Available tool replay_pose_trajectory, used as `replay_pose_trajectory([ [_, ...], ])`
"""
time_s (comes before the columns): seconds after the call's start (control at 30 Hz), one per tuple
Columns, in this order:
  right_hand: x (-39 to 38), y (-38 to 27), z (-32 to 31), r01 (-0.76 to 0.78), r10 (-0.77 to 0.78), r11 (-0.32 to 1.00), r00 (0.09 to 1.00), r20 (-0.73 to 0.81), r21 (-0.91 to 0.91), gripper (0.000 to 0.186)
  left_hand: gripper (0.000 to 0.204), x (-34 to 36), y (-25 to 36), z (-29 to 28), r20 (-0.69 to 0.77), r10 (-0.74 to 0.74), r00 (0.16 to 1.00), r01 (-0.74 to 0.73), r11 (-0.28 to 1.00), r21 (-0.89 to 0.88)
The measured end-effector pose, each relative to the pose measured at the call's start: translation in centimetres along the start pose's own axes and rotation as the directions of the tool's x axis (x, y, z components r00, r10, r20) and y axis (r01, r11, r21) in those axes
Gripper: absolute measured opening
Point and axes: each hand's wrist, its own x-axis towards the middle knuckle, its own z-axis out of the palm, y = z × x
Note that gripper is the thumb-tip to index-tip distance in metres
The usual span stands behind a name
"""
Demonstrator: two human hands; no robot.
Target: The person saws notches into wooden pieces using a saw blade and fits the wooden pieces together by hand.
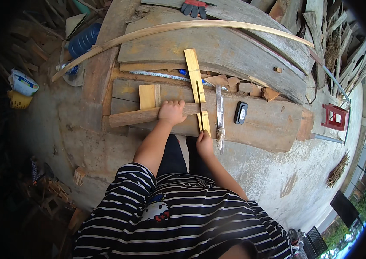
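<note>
My left hand (173,112) is closed around a brown wooden bar (133,118) that lies across the bench planks. The bar's right end meets a light yellow wooden strip (193,64) with a long narrow slot along it. Fingers of my right hand (204,143) pinch the near end of this strip, which slants away from me over the bar. Just beyond my left hand lies a flat yellow wood piece (147,96). To the right are a narrow metallic-looking bar (220,105) with a whitish wrapped end and a small black case (241,112) with a pale label.
Weathered planks (265,129) form the bench. A tape measure blade (161,75) and wood scraps (244,87) lie in the gap between them. Farther off are a long bent strip (183,25), a work glove (194,8), a blue water jug (84,39) and a red stool (335,117).
</note>
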Motion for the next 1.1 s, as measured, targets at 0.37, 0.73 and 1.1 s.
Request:
replay_pose_trajectory([
  [0.37, -5.0, 3.0, -1.5, 0.012, -0.014, 1.000, 0.996, 0.086, 0.016, 0.023, 0.052, 0.1, 0.0, -0.1, 0.047, -0.011, 0.999, 0.012, 1.000, -0.007],
  [0.73, -4.1, 3.2, -1.8, 0.003, -0.004, 1.000, 0.996, 0.086, 0.011, 0.021, 0.053, 0.3, -0.2, -0.4, 0.082, -0.006, 0.997, 0.006, 1.000, -0.002],
  [1.1, 1.0, 1.1, 0.4, 0.051, -0.054, 0.992, 0.998, 0.019, 0.114, 0.024, 0.054, 1.1, -0.1, -1.5, 0.213, -0.032, 0.976, 0.036, 0.999, -0.016],
])
